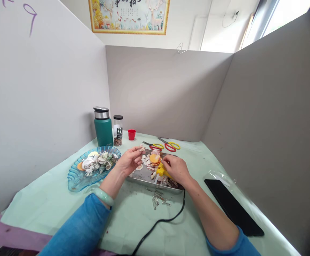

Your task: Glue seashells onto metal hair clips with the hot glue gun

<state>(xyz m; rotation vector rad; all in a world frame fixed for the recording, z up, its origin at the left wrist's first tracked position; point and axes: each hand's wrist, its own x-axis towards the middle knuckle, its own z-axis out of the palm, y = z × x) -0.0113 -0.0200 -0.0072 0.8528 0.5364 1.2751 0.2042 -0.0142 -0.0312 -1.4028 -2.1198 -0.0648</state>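
Note:
My left hand (130, 160) is raised over the left part of a metal tray (144, 181), its fingertips pinching a small pinkish-white shell (142, 148). On the tray's right side, my right hand (176, 169) is closed, thumb and fingertips together beside the orange scallop shells (155, 158); whatever they hold is too small or hidden to make out. Just beneath those fingers lies a yellow glue gun (162, 170), partly covered by the hand. Small pale shells (145, 160) are scattered in the tray, and darker ones (171, 183) sit near its front right corner.
To the left stands a blue shell-shaped dish (74, 181) with mixed shells. Behind are a green bottle (103, 131), a clear jar (118, 131), a red cup (131, 134) and scissors (171, 146). Metal clips (158, 201), a black cord (160, 221) and a black slab (232, 206) lie nearer.

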